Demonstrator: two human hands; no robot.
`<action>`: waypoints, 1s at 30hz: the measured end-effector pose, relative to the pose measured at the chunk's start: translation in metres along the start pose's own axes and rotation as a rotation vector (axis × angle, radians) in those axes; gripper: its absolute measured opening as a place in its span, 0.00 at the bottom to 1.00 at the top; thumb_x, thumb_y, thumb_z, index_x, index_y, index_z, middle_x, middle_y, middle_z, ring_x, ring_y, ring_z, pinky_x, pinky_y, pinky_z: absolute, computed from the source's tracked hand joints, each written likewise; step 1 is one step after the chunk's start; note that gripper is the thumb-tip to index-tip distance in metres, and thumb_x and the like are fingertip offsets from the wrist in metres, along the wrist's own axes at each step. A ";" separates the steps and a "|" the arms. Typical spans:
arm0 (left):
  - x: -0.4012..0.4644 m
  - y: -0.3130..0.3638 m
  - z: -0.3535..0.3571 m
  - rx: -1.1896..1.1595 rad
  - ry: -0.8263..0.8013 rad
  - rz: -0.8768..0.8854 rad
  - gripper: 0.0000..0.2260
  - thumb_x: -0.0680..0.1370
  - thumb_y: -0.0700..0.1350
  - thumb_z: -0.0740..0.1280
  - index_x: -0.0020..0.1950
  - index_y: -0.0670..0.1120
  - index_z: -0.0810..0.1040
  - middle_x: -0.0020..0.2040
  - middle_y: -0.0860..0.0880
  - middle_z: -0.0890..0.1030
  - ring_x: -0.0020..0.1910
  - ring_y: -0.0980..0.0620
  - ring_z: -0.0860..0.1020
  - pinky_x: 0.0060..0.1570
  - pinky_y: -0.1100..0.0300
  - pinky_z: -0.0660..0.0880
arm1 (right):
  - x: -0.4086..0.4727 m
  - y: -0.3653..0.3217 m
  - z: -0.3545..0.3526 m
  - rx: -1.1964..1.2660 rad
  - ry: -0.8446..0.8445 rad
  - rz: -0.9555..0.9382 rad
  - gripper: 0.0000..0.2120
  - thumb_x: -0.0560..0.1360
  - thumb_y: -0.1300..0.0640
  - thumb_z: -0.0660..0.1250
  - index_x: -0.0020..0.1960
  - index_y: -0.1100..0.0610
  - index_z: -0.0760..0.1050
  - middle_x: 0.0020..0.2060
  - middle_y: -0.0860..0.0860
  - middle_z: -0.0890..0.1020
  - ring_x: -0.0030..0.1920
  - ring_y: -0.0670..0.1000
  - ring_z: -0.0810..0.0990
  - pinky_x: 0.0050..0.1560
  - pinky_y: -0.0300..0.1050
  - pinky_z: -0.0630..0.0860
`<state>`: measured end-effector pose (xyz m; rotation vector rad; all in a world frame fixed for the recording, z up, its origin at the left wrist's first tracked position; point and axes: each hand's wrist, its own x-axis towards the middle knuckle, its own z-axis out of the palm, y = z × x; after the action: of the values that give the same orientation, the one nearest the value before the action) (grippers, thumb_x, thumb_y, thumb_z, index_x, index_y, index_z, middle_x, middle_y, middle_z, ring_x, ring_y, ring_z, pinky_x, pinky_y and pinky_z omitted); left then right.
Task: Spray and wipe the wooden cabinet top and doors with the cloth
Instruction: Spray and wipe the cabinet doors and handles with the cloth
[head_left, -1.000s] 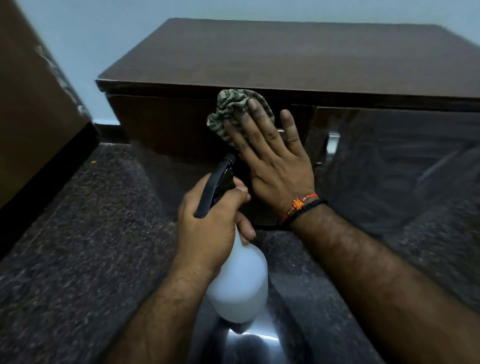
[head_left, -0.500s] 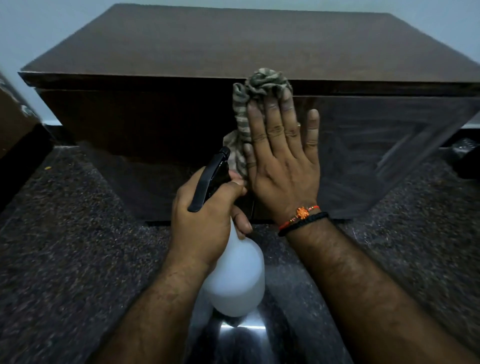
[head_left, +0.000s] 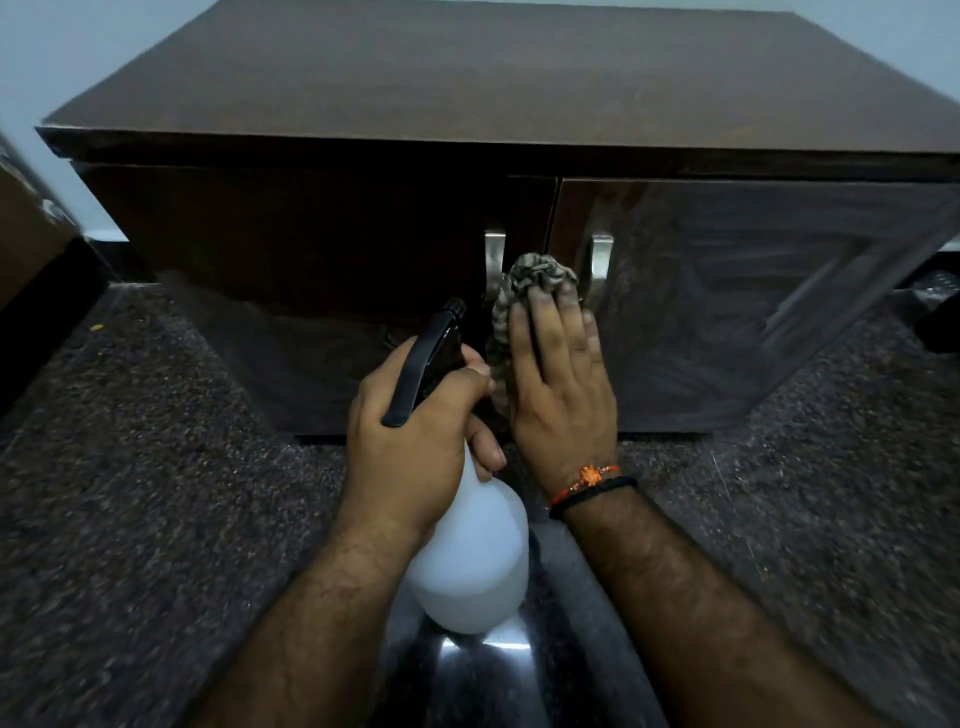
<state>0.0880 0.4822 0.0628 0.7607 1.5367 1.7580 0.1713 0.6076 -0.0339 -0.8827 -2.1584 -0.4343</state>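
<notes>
A dark wooden cabinet (head_left: 467, 73) stands on the floor, with two glossy doors, left door (head_left: 291, 270) and right door (head_left: 737, 291), each with a metal handle near the middle seam. My right hand (head_left: 563, 395) presses a striped grey cloth (head_left: 535, 275) flat against the doors at the seam, between the handles. My left hand (head_left: 415, 436) grips a white spray bottle (head_left: 472, 561) with a black trigger head (head_left: 431, 353), held just left of the cloth and pointing at the left door.
The floor is dark speckled stone (head_left: 156, 467), shiny below the bottle. A brown furniture piece (head_left: 26, 249) stands at the far left. A dark object (head_left: 935, 312) lies at the right edge beside the cabinet. A pale wall is behind.
My right hand has slid the cloth down from the cabinet's top edge to the middle of the doors, uncovering the handles. The left hand and bottle stayed roughly in place.
</notes>
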 end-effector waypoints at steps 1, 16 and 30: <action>0.000 -0.002 0.000 0.005 0.001 -0.003 0.02 0.72 0.44 0.69 0.41 0.46 0.81 0.35 0.33 0.77 0.21 0.44 0.75 0.25 0.51 0.74 | -0.005 0.001 0.004 0.003 -0.001 -0.016 0.26 0.79 0.58 0.69 0.74 0.64 0.68 0.74 0.60 0.65 0.76 0.63 0.61 0.79 0.58 0.54; 0.001 -0.021 0.026 0.042 -0.041 -0.034 0.03 0.71 0.44 0.69 0.40 0.47 0.81 0.33 0.33 0.77 0.21 0.43 0.75 0.27 0.49 0.75 | -0.031 0.042 0.001 0.149 0.041 0.168 0.19 0.78 0.61 0.69 0.68 0.62 0.75 0.64 0.59 0.66 0.57 0.62 0.71 0.53 0.55 0.75; 0.002 -0.024 0.036 0.045 -0.066 -0.052 0.02 0.71 0.44 0.69 0.40 0.47 0.81 0.35 0.31 0.77 0.22 0.41 0.75 0.29 0.46 0.76 | -0.003 0.050 -0.028 0.460 0.281 0.431 0.23 0.72 0.75 0.65 0.66 0.63 0.78 0.61 0.63 0.75 0.61 0.59 0.73 0.66 0.52 0.72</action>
<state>0.1180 0.5070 0.0439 0.7868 1.5424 1.6499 0.2225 0.6260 -0.0157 -0.9221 -1.6513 0.1451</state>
